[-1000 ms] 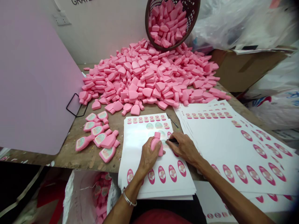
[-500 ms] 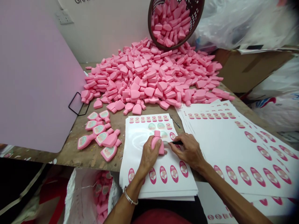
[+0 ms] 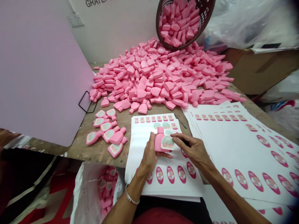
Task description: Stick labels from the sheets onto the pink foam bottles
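My left hand (image 3: 150, 152) is closed around a small pink bottle (image 3: 159, 138), cap end pointing away from me, over a stack of printed label sheets (image 3: 142, 133). Between the fingertips of my right hand (image 3: 192, 149) is a pale green label sticker (image 3: 167, 142), which overlaps the bottle's front on the right. Whether it is stuck down there I cannot tell. A black tool handle (image 3: 186, 142) shows partly inside my right hand; its tip is hidden. Left of the sheets lies a group of labelled pink bottles (image 3: 115, 149), with one turned plain side up.
A large heap of plain pink bottles (image 3: 155, 91) covers the back of the table, below a tipped brown basket (image 3: 161, 40). More label sheets (image 3: 217, 140) spread rightward. A white sack (image 3: 80, 193) of bottles sits below the front edge. A pink panel (image 3: 46, 77) stands left.
My right hand has brought a label up from the sheet onto the bottle's front. My left hand has opened its thumb away from the bottle's face. The whole view has shifted slightly.
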Available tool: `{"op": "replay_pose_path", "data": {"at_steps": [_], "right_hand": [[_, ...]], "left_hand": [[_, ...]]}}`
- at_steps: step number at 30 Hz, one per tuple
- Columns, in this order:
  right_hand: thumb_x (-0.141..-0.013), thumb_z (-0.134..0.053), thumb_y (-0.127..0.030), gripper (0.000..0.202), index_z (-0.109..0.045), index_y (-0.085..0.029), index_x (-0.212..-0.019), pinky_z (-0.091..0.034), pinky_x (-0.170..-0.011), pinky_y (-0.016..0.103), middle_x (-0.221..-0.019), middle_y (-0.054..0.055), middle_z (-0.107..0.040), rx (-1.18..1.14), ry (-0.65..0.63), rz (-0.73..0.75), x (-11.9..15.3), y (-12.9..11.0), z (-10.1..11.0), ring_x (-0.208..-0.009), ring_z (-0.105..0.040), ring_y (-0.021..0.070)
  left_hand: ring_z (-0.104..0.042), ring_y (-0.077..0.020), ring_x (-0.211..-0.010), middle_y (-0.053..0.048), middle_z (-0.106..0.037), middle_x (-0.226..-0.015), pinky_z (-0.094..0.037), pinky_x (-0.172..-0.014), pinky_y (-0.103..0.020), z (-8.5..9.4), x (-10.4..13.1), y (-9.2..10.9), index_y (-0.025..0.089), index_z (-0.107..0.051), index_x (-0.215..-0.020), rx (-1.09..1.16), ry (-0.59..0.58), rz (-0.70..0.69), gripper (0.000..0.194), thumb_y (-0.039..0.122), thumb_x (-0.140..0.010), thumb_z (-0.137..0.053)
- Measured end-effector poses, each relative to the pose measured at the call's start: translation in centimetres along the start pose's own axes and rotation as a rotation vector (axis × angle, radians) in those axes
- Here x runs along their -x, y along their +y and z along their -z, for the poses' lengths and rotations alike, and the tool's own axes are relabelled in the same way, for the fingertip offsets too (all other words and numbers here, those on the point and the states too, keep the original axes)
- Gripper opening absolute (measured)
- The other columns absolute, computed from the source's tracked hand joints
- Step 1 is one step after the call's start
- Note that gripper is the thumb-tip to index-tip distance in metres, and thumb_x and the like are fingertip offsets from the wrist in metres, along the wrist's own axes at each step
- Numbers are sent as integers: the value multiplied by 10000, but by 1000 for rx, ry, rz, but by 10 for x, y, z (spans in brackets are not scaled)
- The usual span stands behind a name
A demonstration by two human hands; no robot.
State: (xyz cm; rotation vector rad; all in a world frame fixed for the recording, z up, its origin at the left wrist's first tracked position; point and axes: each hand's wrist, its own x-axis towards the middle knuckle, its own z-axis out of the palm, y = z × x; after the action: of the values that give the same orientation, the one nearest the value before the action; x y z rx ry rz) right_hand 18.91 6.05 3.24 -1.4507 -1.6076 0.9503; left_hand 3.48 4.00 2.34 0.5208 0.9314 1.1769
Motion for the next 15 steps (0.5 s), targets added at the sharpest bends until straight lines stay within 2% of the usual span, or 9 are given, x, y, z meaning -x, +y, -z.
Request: {"op": "replay_pose_path", "data": {"at_steps": [5, 15], "right_hand": [[-778, -613, -487, 342, -743, -193, -893, -510, -652, 286, -835, 44, -723, -8, -22, 26, 1, -8, -7, -734, -633, 180], [-784, -627, -454, 302, -737, -193, -891, -524, -661, 281, -824, 35, -727, -29, -3, 31, 2, -8, -12, -731, -649, 172]], "left_hand": [[-676, -212, -779, -128, -693, -915, -594, -633, -322, 0, 5, 7, 100, -659, -1055, -8, -51, 5, 598, 582, -900, -343], [-679, -200, -772, -119, -692, -924, -598, -658, -329, -2, 7, 9, 107, -646, -1078, -12, -35, 10, 600, 582, -907, -322]]}}
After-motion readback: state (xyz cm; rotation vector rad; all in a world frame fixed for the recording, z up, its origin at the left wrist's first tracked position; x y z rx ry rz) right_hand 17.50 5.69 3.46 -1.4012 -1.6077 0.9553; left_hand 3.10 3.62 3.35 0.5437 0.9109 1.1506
